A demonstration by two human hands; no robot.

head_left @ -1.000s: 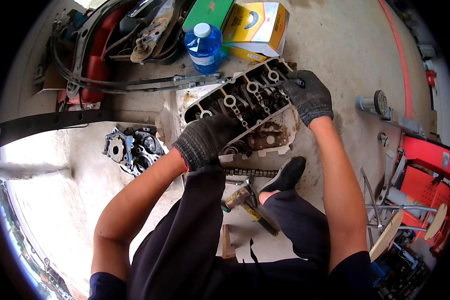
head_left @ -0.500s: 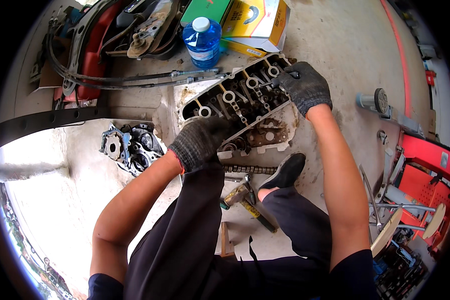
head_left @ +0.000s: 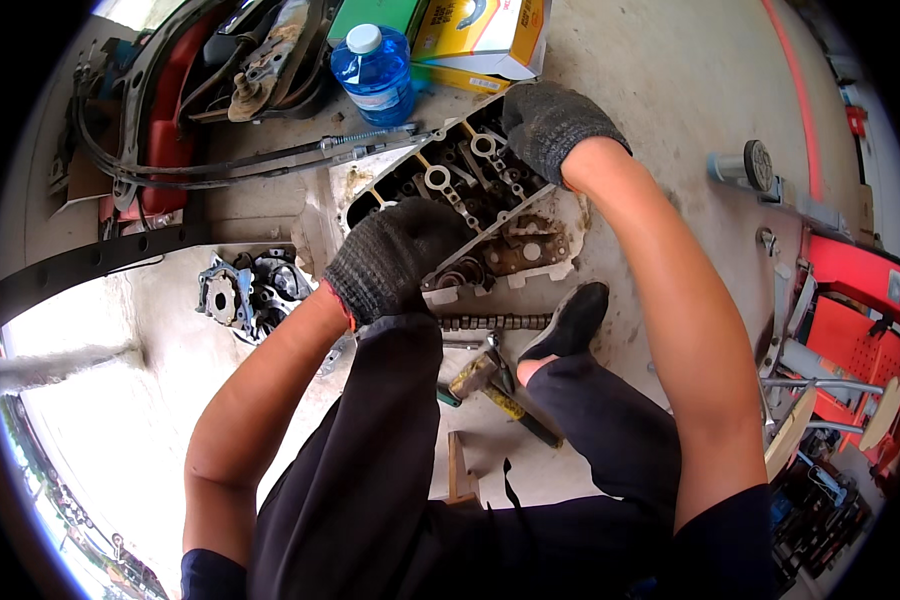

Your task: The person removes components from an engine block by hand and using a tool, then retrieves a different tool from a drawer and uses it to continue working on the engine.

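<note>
In the head view, the cylinder head (head_left: 470, 185) lies slantwise on the floor ahead of the person, its far end pointing up and to the right, its open upper side showing ringed crossbars.

The left hand (head_left: 395, 262), in a dark knit glove, lies back upward over the near left part of the cylinder head, just above the left knee (head_left: 400, 345). Its forearm rises from the lower left, slanting inward from a bent elbow. The fingers point right and downward into shadow; whether they pinch anything I cannot tell.

The right hand (head_left: 560, 130), gloved alike, reaches farther out, to the far right end of the cylinder head. Its forearm slants up and to the left from the lower right, the arm more outstretched than the left one. The fingers curl down and away, hidden behind the back of the glove, so I cannot tell what they grip.

Between the arms, a camshaft (head_left: 495, 322) lies just below the cylinder head, near the right shoe (head_left: 575, 315), with a hammer (head_left: 510, 404) below it. Beyond the cylinder head stands a blue bottle (head_left: 373, 80), beside a yellow box (head_left: 480, 35).
</note>
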